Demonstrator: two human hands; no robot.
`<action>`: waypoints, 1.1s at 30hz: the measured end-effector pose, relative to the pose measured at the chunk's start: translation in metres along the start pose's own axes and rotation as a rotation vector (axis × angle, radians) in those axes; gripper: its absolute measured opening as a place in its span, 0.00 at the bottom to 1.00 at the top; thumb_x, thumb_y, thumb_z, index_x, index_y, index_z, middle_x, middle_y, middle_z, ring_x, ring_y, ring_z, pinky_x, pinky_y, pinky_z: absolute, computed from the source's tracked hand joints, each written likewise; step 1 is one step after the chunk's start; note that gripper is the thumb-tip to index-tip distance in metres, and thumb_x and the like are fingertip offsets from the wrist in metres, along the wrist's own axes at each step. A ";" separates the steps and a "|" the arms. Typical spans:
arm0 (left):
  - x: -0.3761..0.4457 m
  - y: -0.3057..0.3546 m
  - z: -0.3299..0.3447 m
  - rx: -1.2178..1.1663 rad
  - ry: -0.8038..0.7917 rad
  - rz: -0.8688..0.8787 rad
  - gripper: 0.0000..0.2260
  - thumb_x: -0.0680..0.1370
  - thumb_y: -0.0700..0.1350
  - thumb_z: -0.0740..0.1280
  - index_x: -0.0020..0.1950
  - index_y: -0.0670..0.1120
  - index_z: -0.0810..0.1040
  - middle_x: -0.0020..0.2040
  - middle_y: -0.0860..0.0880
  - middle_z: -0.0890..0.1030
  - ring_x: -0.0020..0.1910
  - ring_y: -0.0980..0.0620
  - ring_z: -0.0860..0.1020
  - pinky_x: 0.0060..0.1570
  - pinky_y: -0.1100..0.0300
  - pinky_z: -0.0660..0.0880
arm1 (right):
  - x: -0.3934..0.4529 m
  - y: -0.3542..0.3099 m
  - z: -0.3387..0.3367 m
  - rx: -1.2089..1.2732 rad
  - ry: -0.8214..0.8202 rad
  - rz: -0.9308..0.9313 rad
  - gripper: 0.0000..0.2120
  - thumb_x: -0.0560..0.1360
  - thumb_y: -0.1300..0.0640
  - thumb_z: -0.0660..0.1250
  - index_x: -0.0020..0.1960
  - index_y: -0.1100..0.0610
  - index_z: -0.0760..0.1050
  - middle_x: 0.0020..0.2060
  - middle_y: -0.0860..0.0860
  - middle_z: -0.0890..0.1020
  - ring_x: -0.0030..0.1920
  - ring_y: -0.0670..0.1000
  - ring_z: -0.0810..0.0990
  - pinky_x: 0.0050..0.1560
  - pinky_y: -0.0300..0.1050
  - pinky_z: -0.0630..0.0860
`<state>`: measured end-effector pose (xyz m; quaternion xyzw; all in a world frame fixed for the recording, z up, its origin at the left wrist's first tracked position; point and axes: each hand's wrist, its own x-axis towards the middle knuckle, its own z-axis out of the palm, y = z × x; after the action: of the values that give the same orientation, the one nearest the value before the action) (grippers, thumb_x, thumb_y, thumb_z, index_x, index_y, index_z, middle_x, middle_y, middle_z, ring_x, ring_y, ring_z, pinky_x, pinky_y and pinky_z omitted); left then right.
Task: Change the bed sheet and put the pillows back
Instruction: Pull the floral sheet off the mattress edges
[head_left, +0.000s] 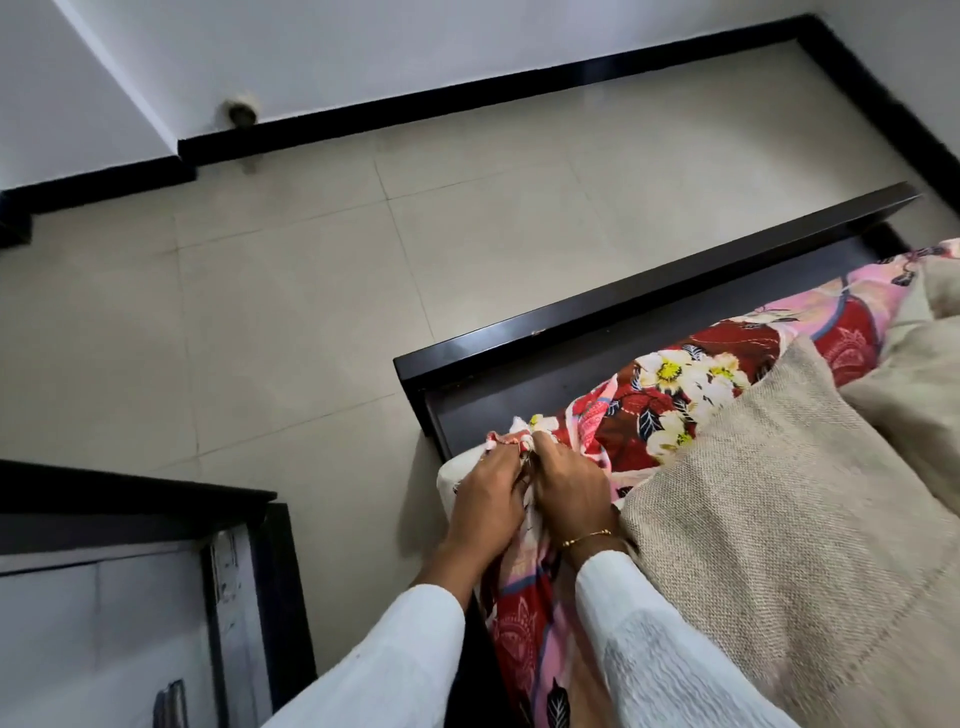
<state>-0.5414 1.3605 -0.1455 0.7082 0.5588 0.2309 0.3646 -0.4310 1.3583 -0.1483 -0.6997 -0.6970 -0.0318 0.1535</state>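
A red and pink floral bed sheet lies along the edge of the mattress, whose pale corner shows by the dark bed frame. My left hand and my right hand sit side by side at that corner, both gripping the bunched corner of the sheet. A beige woven pillow rests on the bed just right of my right wrist, and a second beige pillow lies behind it.
Pale tiled floor stretches left of the bed up to a white wall with a black skirting. A dark-framed cabinet or door stands at the lower left, close to the bed corner.
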 end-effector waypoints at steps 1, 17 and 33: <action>-0.001 0.005 0.003 -0.035 -0.004 -0.018 0.17 0.75 0.47 0.58 0.54 0.38 0.78 0.51 0.41 0.82 0.50 0.44 0.79 0.51 0.60 0.69 | -0.001 0.001 -0.007 -0.021 0.006 0.022 0.11 0.65 0.58 0.55 0.45 0.53 0.72 0.21 0.50 0.75 0.20 0.52 0.75 0.17 0.37 0.62; -0.072 0.119 0.010 -0.371 -0.440 -0.216 0.17 0.76 0.46 0.59 0.65 0.54 0.72 0.61 0.45 0.78 0.60 0.45 0.76 0.62 0.47 0.72 | -0.071 0.031 -0.131 -0.159 -0.095 0.265 0.03 0.56 0.57 0.65 0.29 0.55 0.77 0.16 0.53 0.72 0.14 0.52 0.71 0.14 0.32 0.59; -0.021 0.111 -0.112 0.436 -0.353 0.004 0.18 0.79 0.42 0.57 0.70 0.44 0.66 0.69 0.45 0.69 0.69 0.46 0.65 0.63 0.53 0.64 | -0.003 -0.067 -0.151 0.262 -0.236 0.371 0.18 0.72 0.61 0.59 0.59 0.63 0.76 0.53 0.62 0.78 0.53 0.62 0.77 0.50 0.53 0.74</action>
<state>-0.5602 1.3573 0.0127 0.8004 0.5215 -0.0211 0.2948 -0.4716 1.3153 0.0055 -0.7887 -0.5679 0.1696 0.1635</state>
